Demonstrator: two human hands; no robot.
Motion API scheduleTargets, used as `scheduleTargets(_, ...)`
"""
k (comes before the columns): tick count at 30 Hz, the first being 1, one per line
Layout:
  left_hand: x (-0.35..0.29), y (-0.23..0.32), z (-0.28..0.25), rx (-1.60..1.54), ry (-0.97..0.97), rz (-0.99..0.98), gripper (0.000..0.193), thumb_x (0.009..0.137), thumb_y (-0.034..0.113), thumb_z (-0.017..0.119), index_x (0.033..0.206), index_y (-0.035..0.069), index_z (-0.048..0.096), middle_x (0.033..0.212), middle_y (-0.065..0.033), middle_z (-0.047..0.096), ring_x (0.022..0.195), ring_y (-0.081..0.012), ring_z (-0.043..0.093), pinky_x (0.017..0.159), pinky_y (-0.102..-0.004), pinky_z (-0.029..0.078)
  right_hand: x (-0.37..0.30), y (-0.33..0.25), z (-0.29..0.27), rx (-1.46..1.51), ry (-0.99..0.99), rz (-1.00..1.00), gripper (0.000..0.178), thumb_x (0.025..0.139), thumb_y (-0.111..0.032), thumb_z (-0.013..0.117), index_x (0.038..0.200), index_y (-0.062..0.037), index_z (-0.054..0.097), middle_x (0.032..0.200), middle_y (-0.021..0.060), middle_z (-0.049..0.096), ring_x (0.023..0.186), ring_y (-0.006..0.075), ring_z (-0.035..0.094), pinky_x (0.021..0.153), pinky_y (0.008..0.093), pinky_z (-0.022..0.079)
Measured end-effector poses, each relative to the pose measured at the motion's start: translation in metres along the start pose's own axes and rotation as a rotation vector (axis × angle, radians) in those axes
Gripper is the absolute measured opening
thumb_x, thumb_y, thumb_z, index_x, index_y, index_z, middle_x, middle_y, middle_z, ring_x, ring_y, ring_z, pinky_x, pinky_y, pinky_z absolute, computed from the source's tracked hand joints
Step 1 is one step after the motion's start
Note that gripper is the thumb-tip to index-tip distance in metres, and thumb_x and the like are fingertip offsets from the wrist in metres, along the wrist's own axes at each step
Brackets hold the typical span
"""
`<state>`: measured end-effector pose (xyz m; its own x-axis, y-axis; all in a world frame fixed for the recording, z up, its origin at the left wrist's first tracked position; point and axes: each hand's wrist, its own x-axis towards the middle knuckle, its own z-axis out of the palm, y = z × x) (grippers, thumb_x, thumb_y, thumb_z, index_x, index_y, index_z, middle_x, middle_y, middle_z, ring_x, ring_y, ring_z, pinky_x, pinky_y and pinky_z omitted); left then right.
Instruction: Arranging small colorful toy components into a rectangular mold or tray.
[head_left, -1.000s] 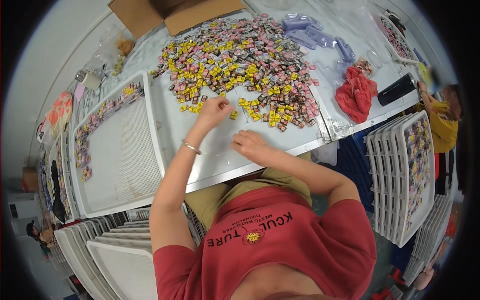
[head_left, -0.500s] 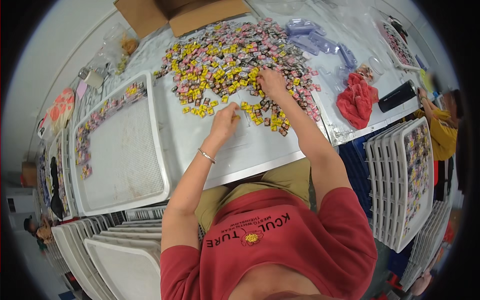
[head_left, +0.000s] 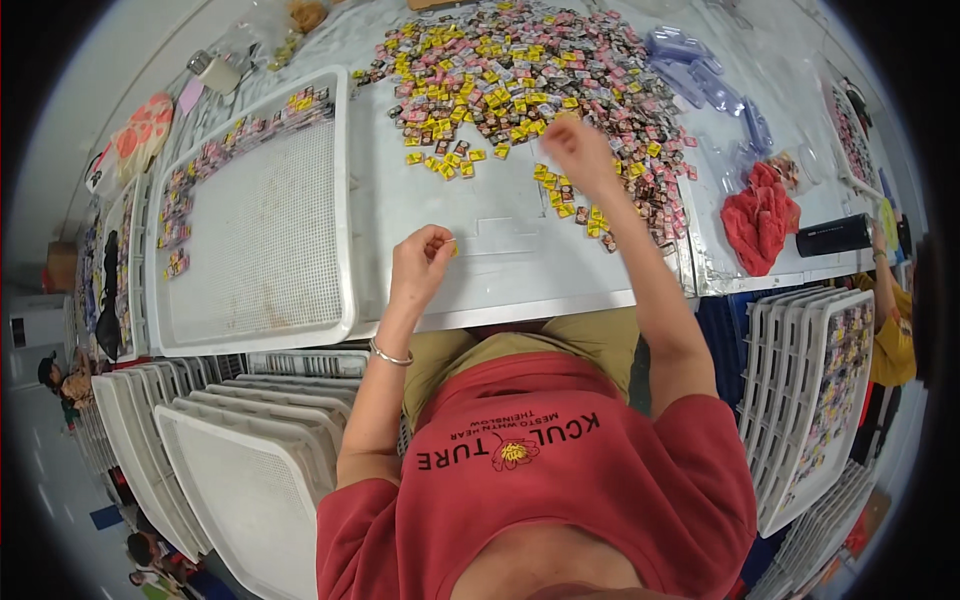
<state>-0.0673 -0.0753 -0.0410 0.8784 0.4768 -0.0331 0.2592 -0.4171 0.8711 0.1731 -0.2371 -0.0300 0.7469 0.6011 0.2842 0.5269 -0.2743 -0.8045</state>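
Note:
A broad heap of small square pieces (head_left: 500,60), in yellow, pink, black and grey, covers the far part of the white table. Near the table's front edge, my left hand (head_left: 420,265) is closed in a pinch, with a small yellow piece (head_left: 454,248) showing at the fingertips. My right hand (head_left: 582,158) hovers at the heap's near edge, above a loose cluster of yellow and dark pieces (head_left: 556,190). Its bent fingers are blurred, so whether they hold a piece cannot be made out. On my left lies a white mesh tray (head_left: 255,240) with pieces lined along its far and left sides.
Clear purple plastic trays (head_left: 700,75), a red cloth (head_left: 757,220) and a black bottle (head_left: 834,236) lie on the right. Stacked white trays (head_left: 245,480) stand below on the left, others (head_left: 800,400) on the right. Another person's yellow sleeve (head_left: 893,335) shows at far right.
The view has shifted, bringing the table higher in the picture. My left hand has drawn back from the heap toward the table's front edge. My right hand has lifted off the pieces.

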Motion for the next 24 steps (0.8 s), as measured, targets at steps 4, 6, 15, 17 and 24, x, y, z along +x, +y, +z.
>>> scheduleTargets(4, 0.001, -0.018, 0.012, -0.058, 0.022, 0.050, 0.009, 0.083, 0.004, 0.063, 0.087, -0.003, 0.063, 0.073, -0.0029, 0.063, 0.062, -0.0081, 0.056, 0.057, -0.0224, 0.046, -0.070, -0.028, 0.075, 0.426, -0.313, 0.183, 0.013, 0.079, -0.011, 0.067, 0.086, -0.0027, 0.061, 0.072, 0.0054, 0.063, 0.066, 0.0081, 0.060, 0.059, 0.0252, 0.049)
scheduleTargets(6, 0.001, -0.016, 0.016, -0.036, 0.076, 0.143, 0.008, 0.081, 0.002, 0.064, 0.087, -0.003, 0.064, 0.075, -0.0067, 0.061, 0.062, -0.0129, 0.057, 0.058, -0.0250, 0.047, -0.090, -0.043, 0.096, 0.256, -0.281, 0.161, 0.012, 0.076, -0.014, 0.064, 0.081, -0.0040, 0.060, 0.067, 0.0103, 0.062, 0.062, 0.0213, 0.062, 0.059, 0.0333, 0.050)
scheduleTargets(15, -0.008, -0.019, 0.031, 0.251, 0.207, 0.357, 0.012, 0.077, 0.000, 0.065, 0.089, 0.000, 0.068, 0.078, -0.0109, 0.054, 0.065, -0.0229, 0.054, 0.057, -0.0324, 0.044, -0.116, -0.052, 0.093, -0.272, -0.091, -0.218, 0.006, 0.075, -0.011, 0.061, 0.075, -0.0058, 0.058, 0.075, 0.0101, 0.055, 0.075, 0.0287, 0.059, 0.063, 0.0403, 0.049)
scheduleTargets(17, -0.008, -0.017, 0.032, 0.290, 0.218, 0.400, 0.011, 0.078, 0.000, 0.065, 0.089, 0.000, 0.068, 0.078, -0.0102, 0.054, 0.063, -0.0209, 0.052, 0.056, -0.0311, 0.043, -0.117, -0.050, 0.090, -0.312, -0.087, -0.237, 0.005, 0.075, -0.010, 0.061, 0.074, -0.0063, 0.059, 0.076, 0.0100, 0.054, 0.077, 0.0281, 0.058, 0.064, 0.0398, 0.049)
scheduleTargets(24, -0.010, -0.010, 0.021, 0.314, 0.175, 0.411, 0.013, 0.076, -0.001, 0.064, 0.090, 0.000, 0.066, 0.080, -0.0106, 0.055, 0.073, -0.0248, 0.053, 0.063, -0.0338, 0.044, -0.091, -0.027, 0.003, -0.433, 0.000, -0.062, 0.011, 0.072, -0.008, 0.067, 0.083, -0.0063, 0.063, 0.084, 0.0108, 0.058, 0.084, 0.0298, 0.058, 0.070, 0.0395, 0.048)
